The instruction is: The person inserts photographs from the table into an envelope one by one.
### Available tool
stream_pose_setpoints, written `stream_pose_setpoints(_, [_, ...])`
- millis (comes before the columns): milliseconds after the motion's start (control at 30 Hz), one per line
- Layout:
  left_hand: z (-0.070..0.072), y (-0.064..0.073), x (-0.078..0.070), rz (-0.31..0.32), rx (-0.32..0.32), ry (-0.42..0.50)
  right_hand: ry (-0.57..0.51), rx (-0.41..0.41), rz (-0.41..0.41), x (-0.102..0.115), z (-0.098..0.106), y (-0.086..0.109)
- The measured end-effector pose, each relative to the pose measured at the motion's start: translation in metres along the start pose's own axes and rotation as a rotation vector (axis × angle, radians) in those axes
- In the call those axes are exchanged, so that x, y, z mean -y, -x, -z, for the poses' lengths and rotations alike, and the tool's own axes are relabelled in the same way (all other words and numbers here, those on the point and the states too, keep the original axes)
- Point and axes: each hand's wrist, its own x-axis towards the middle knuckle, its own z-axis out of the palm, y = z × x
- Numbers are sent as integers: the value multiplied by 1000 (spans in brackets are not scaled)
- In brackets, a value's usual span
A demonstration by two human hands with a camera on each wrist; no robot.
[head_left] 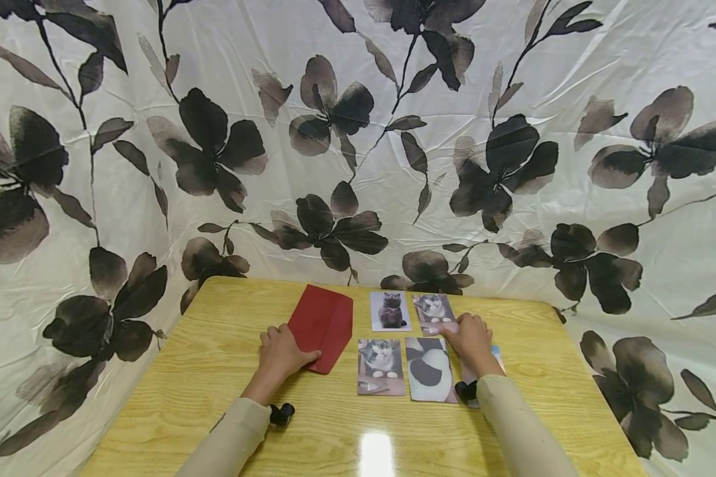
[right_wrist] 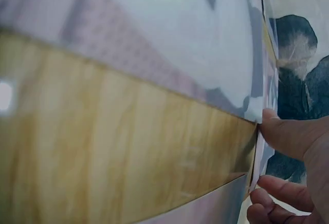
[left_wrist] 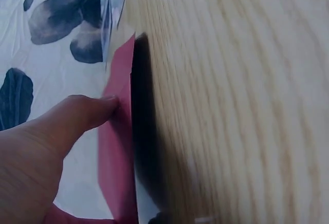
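My left hand (head_left: 283,351) grips a red envelope (head_left: 328,324) by its left side, with the thumb (left_wrist: 90,112) across its face. In the left wrist view the envelope's edge casts a dark shadow on the wood. At the back right, my right hand (head_left: 473,339) pinches the lower right corner of a photo of a grey-and-white cat (head_left: 431,308). To its left lies a photo of a dark sitting cat (head_left: 390,311). In front are another grey-and-white cat photo (head_left: 380,364) and a black-and-white close-up photo (head_left: 429,371). One more photo (head_left: 497,354) is mostly hidden beneath my right forearm.
The yellow wood-grain table (head_left: 215,371) has its back edge just behind the upper photos. A white cloth with dark flowers (head_left: 358,165) hangs behind and at both sides. Black wrist cameras (head_left: 282,415) sit at both cuffs, the right one over the photos.
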Motion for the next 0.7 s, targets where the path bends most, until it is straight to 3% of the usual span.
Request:
stream_pose_setpoints(133, [-3,0,0,-19,-13,52,-36,18,-37,3,1,-1])
stream_pose_setpoints(367, [-7,1,-1,4,-16,165,-61,71,-92,4,4,-4])
stream_pose_setpoints(700, [-10,4,-5,18,-16,224,-69,79,-134,10,8,-4])
